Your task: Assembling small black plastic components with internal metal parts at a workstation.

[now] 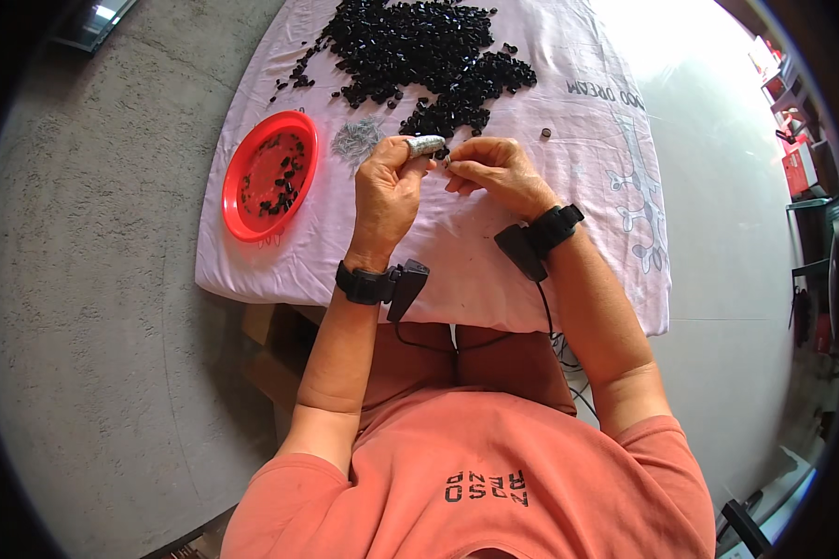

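Note:
My left hand (389, 197) is closed in a pinch, with a silvery wrapping (426, 145) over one finger. A small shiny black piece (442, 154) shows at its fingertips. Just to the right, my right hand (502, 173) is also pinched, its fingertips almost meeting the left ones at that piece; what it grips is too small to make out. Beyond both hands spreads a large heap of small black ring-like pieces (410, 47), its near end reaching close to my left fingers.
A red plastic basin (236, 217) with some black pieces inside stands at the left of the table. Pale pink printed cloth (578, 270) covers the table. One loose piece (545, 133) lies to the right. Black wrist devices (368, 285) with cables are strapped on both wrists.

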The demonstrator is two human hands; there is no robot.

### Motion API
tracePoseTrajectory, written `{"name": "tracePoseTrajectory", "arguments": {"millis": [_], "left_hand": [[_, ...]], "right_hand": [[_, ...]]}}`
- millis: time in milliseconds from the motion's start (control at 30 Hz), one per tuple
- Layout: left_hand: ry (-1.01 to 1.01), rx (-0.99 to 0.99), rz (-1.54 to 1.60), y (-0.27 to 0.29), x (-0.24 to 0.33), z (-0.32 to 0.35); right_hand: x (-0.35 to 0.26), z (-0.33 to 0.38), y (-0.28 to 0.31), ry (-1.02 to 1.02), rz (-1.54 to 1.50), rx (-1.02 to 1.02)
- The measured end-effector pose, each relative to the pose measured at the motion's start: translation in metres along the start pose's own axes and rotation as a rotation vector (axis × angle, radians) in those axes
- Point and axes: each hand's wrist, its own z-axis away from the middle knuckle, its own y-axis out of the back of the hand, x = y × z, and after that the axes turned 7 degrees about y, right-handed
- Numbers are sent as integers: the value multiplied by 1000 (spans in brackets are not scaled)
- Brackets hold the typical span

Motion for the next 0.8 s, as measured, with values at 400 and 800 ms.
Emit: {"name": "tracePoseTrajectory", "arguments": {"millis": [400, 800], "left_hand": [[-109, 2, -203, -1, 15, -5], [-35, -45, -137, -4, 9, -3]], "right_hand": [[2, -1, -1, -16, 47, -9], [2, 0, -1, -17, 88, -19]]}}
